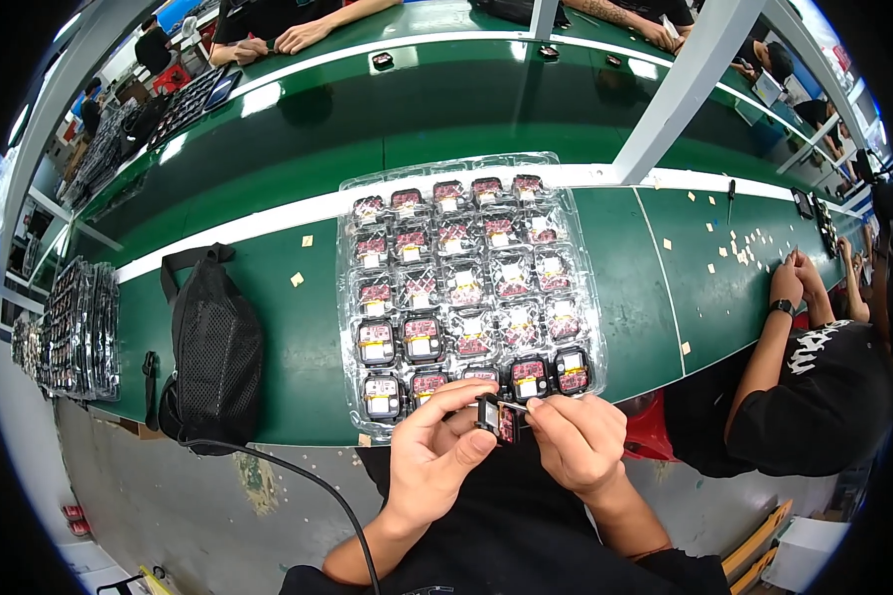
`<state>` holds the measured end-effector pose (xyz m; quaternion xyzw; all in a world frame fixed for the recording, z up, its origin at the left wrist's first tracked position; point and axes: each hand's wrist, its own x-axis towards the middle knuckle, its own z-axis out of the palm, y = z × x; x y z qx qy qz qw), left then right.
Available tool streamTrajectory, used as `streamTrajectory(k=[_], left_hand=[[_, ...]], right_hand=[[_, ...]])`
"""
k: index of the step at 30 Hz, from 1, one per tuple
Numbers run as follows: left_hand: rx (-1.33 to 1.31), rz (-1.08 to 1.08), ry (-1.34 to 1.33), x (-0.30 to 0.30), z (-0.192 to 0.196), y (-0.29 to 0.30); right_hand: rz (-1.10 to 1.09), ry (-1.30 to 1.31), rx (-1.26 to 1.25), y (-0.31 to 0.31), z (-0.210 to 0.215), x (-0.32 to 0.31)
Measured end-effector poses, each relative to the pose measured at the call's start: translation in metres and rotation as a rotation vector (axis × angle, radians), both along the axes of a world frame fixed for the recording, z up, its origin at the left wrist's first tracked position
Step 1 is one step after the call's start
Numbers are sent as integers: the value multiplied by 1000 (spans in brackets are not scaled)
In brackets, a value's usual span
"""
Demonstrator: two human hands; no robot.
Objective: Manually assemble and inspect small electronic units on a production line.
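Tray (348,297): is being supported by bench (633,268), devices (423,340) being held inside. Bag (214,342): is being kept left of tray.

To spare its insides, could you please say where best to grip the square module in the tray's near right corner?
Probably pinch the square module by opposite sides of its black rim, from above: it lies in the clear tray, red interior up.

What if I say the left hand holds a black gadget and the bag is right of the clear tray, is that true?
Not quite: the head view shows the bag left of the clear tray, not right. The left hand does hold a black gadget.
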<state>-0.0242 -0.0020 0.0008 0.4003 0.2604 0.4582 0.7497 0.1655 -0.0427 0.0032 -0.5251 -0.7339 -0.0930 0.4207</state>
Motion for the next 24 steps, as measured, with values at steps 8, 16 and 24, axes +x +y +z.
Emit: streamTrajectory(k=[8, 16, 24], left_hand=[[8, 41, -33, 5, -6, -3], [-69, 20, -37, 3, -6, -3], [-32, 21, -117, 4, -2, -6]], right_hand=[[-2, 21, -41, -1, 1, 0], [30, 70, -84, 1, -4, 1], [64, 205, -215, -2, 13, 12]])
